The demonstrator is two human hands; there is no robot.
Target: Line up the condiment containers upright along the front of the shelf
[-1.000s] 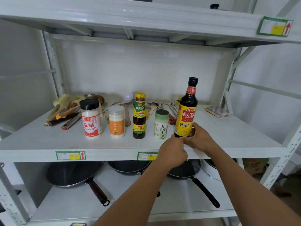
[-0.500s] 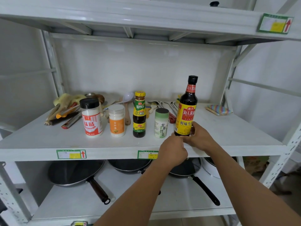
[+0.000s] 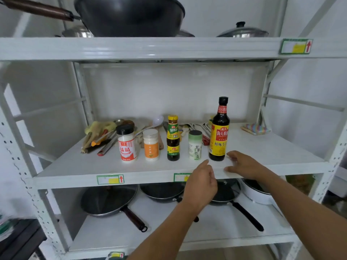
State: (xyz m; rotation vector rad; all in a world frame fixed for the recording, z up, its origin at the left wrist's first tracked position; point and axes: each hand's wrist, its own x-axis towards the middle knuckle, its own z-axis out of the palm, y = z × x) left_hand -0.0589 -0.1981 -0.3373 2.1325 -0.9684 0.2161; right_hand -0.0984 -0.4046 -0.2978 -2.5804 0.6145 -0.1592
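Several condiment containers stand upright in a row on the middle shelf [image 3: 78, 171]: a black-capped white shaker with a red label [image 3: 127, 143], a white jar with an orange label [image 3: 151, 145], a small dark sauce bottle with a yellow cap [image 3: 173, 138], a green-topped salt shaker [image 3: 195, 145] and a tall soy sauce bottle [image 3: 219, 130]. My left hand [image 3: 201, 182] hovers in front of the shelf edge, fingers loosely apart, holding nothing. My right hand [image 3: 242, 163] rests open on the shelf just right of the soy sauce bottle, apart from it.
Behind the row lie utensils [image 3: 101, 139], a ladle [image 3: 156, 120] and cutlery [image 3: 197, 126]; a striped cloth [image 3: 255, 128] sits back right. Pans [image 3: 110, 201] fill the shelf below, a wok [image 3: 129, 15] and lids the shelf above.
Both hands have let go of the soy sauce bottle and drawn back toward the shelf edge. The view has pulled back and tilted up, showing the top shelf.
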